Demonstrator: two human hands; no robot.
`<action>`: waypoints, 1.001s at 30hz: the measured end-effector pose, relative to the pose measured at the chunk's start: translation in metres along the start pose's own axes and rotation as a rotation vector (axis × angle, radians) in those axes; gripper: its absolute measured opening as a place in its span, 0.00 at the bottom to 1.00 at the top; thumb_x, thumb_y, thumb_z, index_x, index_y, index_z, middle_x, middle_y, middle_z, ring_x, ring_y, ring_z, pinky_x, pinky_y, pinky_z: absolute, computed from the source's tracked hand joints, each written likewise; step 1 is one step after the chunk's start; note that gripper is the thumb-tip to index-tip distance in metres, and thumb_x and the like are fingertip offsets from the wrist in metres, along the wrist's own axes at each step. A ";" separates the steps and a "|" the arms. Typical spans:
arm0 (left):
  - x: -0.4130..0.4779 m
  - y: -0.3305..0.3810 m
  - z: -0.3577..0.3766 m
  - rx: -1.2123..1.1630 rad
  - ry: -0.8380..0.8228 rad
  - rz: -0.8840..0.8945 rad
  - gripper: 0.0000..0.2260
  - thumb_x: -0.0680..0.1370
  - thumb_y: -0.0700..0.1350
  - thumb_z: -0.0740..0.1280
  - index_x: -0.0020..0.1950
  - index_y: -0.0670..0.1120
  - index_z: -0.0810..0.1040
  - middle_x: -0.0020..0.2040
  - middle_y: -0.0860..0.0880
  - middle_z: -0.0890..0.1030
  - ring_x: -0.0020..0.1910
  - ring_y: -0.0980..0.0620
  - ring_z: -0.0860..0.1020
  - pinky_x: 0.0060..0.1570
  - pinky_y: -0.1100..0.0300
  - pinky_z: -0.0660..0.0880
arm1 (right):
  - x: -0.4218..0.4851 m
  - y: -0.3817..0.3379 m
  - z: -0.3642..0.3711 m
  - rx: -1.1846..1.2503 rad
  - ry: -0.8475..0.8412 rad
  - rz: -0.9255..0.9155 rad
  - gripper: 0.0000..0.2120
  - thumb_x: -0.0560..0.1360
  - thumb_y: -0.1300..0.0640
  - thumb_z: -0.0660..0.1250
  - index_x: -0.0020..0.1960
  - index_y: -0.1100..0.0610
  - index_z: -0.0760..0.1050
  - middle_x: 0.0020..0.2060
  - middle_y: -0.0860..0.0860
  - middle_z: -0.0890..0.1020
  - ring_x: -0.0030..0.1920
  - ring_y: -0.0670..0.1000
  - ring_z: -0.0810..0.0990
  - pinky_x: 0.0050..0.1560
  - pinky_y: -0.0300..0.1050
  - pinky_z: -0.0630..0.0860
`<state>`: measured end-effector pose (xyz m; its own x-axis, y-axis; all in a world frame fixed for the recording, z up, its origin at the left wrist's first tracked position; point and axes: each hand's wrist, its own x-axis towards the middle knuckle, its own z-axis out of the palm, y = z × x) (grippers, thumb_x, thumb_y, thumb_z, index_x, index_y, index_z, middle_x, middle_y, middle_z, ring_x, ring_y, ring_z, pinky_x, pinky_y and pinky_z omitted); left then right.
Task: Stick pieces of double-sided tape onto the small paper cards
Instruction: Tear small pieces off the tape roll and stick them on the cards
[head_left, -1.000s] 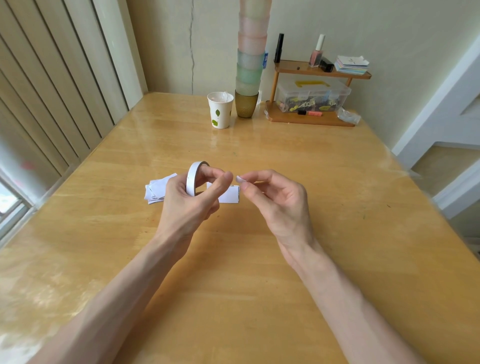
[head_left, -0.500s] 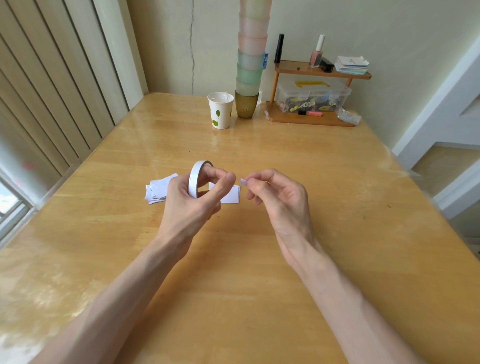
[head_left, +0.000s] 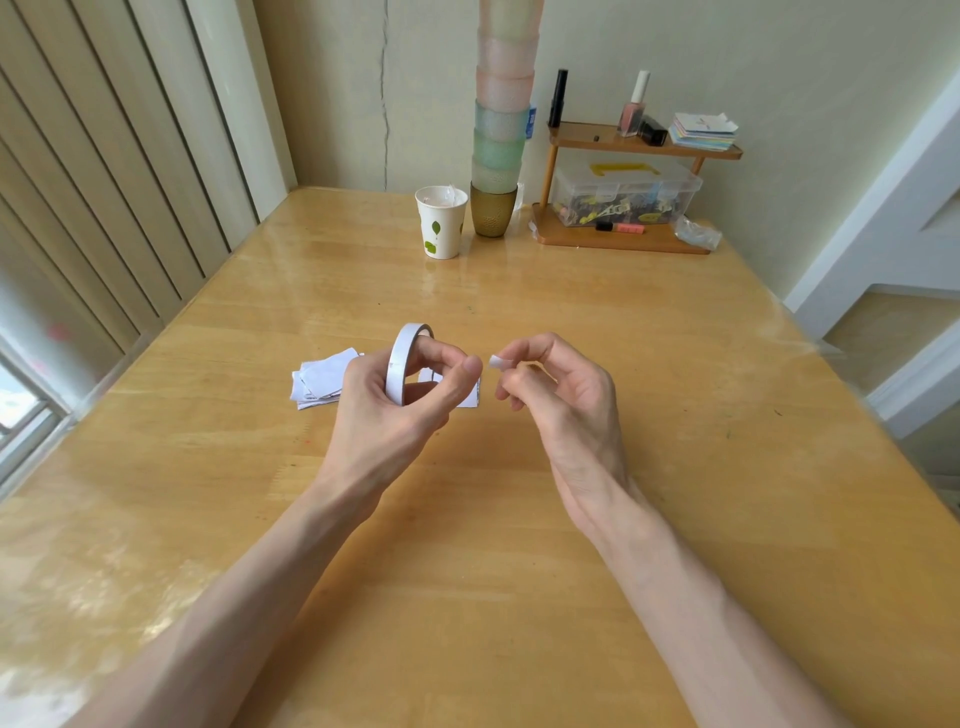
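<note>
My left hand grips a white roll of double-sided tape, held upright on edge above the table, with fingers through its hole. My right hand pinches a small white piece of tape between thumb and forefinger, a short gap to the right of the left thumb. A single white paper card lies on the table behind my left hand, mostly hidden by it. A small pile of white paper cards lies to the left of that hand.
At the table's far edge stand a paper cup with a leaf print, a tall stack of tinted cups and a wooden two-tier shelf holding a clear box and bottles. Vertical blinds hang at the left.
My right hand has drawn slightly to the right, away from the roll, with the small tape piece pinched in it. The left hand has stayed nearly still with the roll.
</note>
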<state>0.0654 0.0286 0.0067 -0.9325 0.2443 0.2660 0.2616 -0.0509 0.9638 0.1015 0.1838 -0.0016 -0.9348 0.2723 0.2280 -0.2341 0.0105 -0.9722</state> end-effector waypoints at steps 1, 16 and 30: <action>0.000 0.000 0.000 0.001 0.000 0.001 0.09 0.79 0.44 0.73 0.40 0.45 0.80 0.31 0.58 0.74 0.26 0.56 0.66 0.29 0.68 0.64 | 0.000 0.000 0.000 0.007 0.002 -0.002 0.02 0.77 0.61 0.70 0.47 0.59 0.81 0.38 0.47 0.83 0.40 0.47 0.78 0.46 0.39 0.74; 0.001 -0.001 -0.001 0.015 -0.002 0.001 0.09 0.80 0.42 0.72 0.40 0.45 0.79 0.30 0.59 0.74 0.25 0.58 0.67 0.29 0.69 0.65 | -0.001 -0.001 0.000 0.017 -0.020 -0.014 0.03 0.74 0.59 0.70 0.44 0.59 0.80 0.35 0.47 0.82 0.39 0.47 0.78 0.45 0.40 0.74; 0.001 -0.004 -0.003 0.117 0.176 0.141 0.04 0.76 0.43 0.77 0.45 0.45 0.84 0.32 0.51 0.75 0.23 0.57 0.64 0.26 0.66 0.62 | -0.002 -0.003 0.003 0.006 -0.057 -0.021 0.14 0.73 0.62 0.65 0.53 0.57 0.87 0.47 0.50 0.84 0.42 0.47 0.79 0.48 0.36 0.74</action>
<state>0.0630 0.0259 0.0030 -0.9112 0.0696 0.4060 0.4093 0.0425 0.9114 0.1033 0.1805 0.0014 -0.9432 0.2170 0.2516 -0.2556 0.0100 -0.9667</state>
